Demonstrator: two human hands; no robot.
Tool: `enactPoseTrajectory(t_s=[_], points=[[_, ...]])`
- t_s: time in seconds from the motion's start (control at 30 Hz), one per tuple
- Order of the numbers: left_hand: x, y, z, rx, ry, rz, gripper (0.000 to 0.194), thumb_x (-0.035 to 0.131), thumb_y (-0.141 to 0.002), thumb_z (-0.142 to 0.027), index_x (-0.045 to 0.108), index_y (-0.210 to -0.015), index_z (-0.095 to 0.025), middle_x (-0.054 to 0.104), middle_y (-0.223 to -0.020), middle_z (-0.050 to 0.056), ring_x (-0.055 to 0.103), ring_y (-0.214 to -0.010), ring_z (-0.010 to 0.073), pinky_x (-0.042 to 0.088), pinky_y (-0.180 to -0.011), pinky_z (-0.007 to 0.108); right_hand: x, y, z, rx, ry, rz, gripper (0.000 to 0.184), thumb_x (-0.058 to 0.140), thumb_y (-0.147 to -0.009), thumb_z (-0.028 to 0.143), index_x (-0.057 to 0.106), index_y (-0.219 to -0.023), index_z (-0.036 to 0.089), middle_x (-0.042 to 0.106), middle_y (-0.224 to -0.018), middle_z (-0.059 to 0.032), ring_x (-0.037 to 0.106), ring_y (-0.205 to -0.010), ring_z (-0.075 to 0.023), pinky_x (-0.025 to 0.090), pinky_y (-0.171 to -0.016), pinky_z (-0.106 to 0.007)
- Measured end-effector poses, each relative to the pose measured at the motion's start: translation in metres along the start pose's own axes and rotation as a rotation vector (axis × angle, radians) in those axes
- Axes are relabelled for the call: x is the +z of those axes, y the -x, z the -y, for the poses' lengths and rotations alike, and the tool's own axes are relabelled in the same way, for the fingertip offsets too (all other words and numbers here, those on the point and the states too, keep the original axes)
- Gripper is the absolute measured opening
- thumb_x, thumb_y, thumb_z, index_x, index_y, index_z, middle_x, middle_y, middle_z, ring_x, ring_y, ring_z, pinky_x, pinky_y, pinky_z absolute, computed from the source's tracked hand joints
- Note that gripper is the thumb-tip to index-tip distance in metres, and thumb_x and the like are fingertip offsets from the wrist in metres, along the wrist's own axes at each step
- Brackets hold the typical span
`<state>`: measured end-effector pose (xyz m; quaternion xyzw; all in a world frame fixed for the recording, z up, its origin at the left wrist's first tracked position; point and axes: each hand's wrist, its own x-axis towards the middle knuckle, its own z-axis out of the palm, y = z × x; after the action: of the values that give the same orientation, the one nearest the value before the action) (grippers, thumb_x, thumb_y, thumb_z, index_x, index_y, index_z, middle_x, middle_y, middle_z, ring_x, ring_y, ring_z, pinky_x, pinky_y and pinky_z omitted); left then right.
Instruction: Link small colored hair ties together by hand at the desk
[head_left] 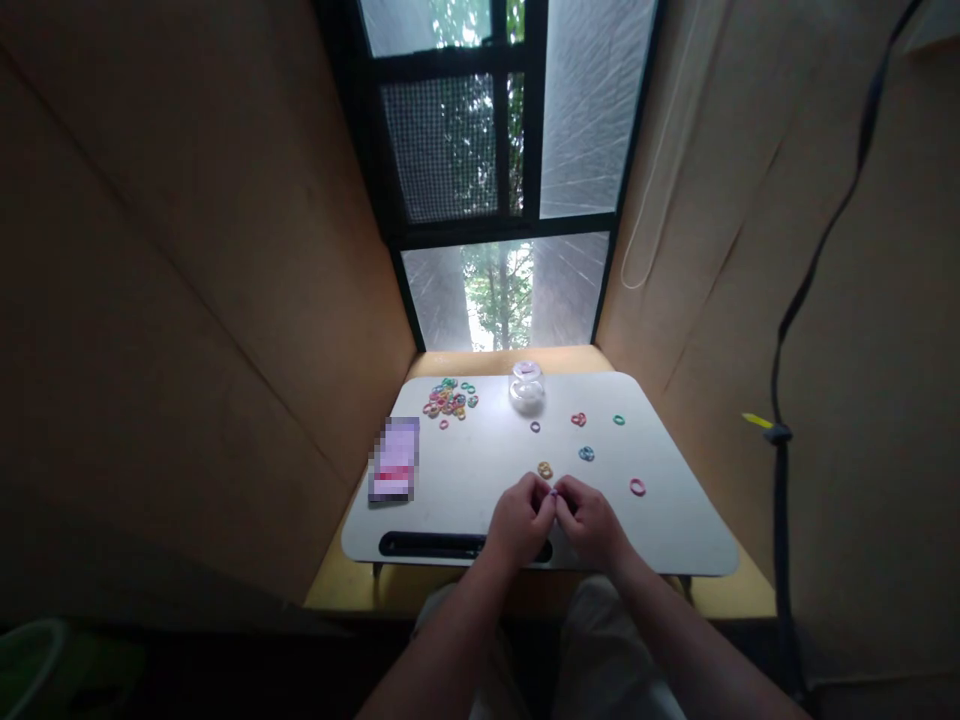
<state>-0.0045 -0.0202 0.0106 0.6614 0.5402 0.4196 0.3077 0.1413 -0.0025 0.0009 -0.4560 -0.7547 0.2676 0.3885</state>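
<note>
The left hand point(519, 518) and the right hand point(591, 518) meet over the near part of a white, round-cornered bench point(465, 480), their fingertips touching. Each grip is narrow, thumb and fingers pinched on a tiny purple piece point(554, 492) that shows at the point where the two hands join; most of it is hidden by the fingers, so its full shape cannot be told. Just beyond the fingertips lies a small cluster of yellow rings point(545, 470), close to the left hand. Farther off and to the right sit a cluster of blue rings point(586, 454), a cluster of red rings point(578, 419) and a single green ring point(619, 420), while a single pink ring point(637, 487) lies to the right of the right hand, apart from it. A single purple ring point(535, 427) rests beyond the yellow cluster, just in front of a clear, rounded plastic container point(527, 393) near the far edge. At the far left is a loose heap of mixed-colour rings point(448, 400), with one small pink-red ring point(444, 425) just on its near side. A flat, purple-and-pink rectangular item point(394, 460), blurred by pixelation, lies along the left edge. A long black slot point(431, 544) runs along the near edge, partly covered by the left wrist. A dark-framed window point(510, 232) stands behind the bench.
</note>
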Motion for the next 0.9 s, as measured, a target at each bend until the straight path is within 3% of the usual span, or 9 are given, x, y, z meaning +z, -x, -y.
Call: enactPoseTrajectory(t_s=[0.9], points=[[0.0024,0.0073,-0.0012,0.041,-0.053,-0.016,0.011,0.050,-0.085,-0.028,0.053,-0.079,-0.019,0.055,-0.064,-0.003,0.048,-0.059,0.0119,0.033,-0.057,0.024,-0.0011,0.0068,0.0055,-0.013,0.016,-0.007,0.013,0.044,-0.084,0.023,0.047,-0.071,0.020,0.054,-0.064,0.0019,0.050,-0.061,-0.0136,0.034,-0.059,-0.025]])
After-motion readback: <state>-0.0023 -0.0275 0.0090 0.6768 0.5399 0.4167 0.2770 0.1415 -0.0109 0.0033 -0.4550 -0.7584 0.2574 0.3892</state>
